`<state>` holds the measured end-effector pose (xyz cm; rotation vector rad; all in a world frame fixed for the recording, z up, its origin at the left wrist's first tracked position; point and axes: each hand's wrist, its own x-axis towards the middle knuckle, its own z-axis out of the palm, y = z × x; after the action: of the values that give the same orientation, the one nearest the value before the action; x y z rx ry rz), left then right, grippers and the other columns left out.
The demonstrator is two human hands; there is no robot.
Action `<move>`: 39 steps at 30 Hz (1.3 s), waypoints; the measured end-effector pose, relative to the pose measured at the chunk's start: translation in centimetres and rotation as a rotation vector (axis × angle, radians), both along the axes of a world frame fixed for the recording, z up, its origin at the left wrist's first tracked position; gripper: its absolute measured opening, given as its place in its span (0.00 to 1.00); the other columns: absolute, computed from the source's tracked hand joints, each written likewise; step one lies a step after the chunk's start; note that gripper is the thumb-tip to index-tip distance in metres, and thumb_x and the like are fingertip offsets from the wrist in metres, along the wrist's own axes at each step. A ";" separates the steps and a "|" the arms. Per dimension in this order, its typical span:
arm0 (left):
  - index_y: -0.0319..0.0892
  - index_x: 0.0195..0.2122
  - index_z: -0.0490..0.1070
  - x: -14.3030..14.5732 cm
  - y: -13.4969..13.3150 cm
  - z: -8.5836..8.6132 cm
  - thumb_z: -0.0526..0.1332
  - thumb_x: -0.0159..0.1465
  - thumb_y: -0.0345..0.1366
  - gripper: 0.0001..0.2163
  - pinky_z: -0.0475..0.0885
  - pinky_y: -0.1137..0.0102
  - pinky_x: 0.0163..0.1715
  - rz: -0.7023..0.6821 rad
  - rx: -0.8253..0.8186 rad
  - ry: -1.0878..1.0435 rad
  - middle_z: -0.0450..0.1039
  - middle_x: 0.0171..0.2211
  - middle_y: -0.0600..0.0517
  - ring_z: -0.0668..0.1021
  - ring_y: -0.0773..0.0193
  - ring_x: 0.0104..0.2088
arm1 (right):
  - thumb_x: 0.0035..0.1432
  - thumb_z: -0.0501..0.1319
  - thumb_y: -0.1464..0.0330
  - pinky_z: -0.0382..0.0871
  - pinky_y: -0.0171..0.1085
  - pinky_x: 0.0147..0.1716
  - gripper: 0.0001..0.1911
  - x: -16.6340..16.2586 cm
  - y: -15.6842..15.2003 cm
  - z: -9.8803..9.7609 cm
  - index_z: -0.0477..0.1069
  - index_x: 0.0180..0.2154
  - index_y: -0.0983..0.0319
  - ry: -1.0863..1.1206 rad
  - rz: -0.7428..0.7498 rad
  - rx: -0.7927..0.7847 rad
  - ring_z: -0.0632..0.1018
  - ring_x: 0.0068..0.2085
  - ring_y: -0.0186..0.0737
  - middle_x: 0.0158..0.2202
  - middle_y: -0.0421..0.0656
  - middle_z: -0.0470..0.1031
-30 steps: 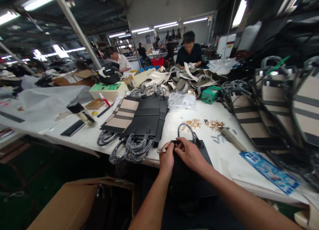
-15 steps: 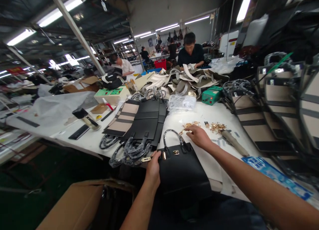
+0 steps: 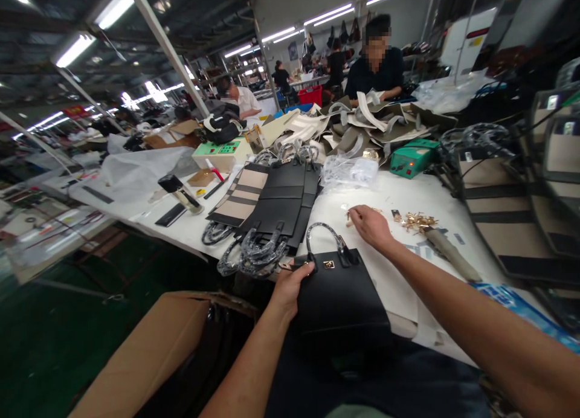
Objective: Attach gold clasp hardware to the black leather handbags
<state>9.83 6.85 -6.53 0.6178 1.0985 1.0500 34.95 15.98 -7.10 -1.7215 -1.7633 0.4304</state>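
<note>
A black handbag stands upright at the table's front edge, its looped handle wrapped in clear plastic. My left hand is closed on the bag's upper left corner, with the thumb on the front near a gold fitting. A gold clasp sits in the middle of the bag's top edge. Beyond the bag, my right hand is down at a small scatter of gold metal pieces, its fingers bunched together. Whatever lies between those fingertips is hidden. Right of it lies a larger heap of gold pieces.
Left of the bag lie stacked black bag panels with wrapped handles. A green box with a red light, a rolled grey-brown piece and a blue packet are to the right. An open carton stands below. Co-workers sit behind.
The view has swung left. My right hand's fingers have drawn together over the small gold pieces. My left thumb has moved onto the bag's front, and the gold-tipped strap beside it shows less.
</note>
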 end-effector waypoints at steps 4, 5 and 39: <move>0.38 0.39 0.77 0.0 0.5 -0.6 0.73 0.49 0.39 0.17 0.73 0.64 0.39 0.047 0.085 0.102 0.81 0.35 0.47 0.80 0.58 0.34 | 0.71 0.37 0.56 0.68 0.35 0.31 0.25 -0.1 -4.3 0.0 0.68 0.41 0.61 0.315 0.000 -0.074 0.78 0.33 0.39 0.36 0.45 0.78; 0.39 0.39 0.78 0.1 0.6 -0.8 0.73 0.50 0.39 0.17 0.73 0.65 0.40 0.050 0.107 0.141 0.80 0.35 0.48 0.79 0.58 0.35 | 0.71 0.39 0.54 0.68 0.35 0.30 0.24 -0.4 -5.3 -0.1 0.68 0.39 0.60 0.405 0.029 -0.106 0.78 0.33 0.39 0.36 0.44 0.78; 0.44 0.52 0.74 -2.3 0.2 -1.1 0.72 0.49 0.56 0.32 0.69 0.57 0.54 -0.258 0.100 -0.274 0.79 0.47 0.45 0.77 0.46 0.52 | 0.60 0.60 0.59 0.72 0.35 0.31 0.11 0.4 -9.4 -0.2 0.75 0.35 0.59 0.554 0.059 -0.410 0.79 0.28 0.39 0.27 0.39 0.78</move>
<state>7.48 7.01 -7.65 0.6549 0.7105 0.9363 35.38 6.62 -7.34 -1.5965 -1.3790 1.2341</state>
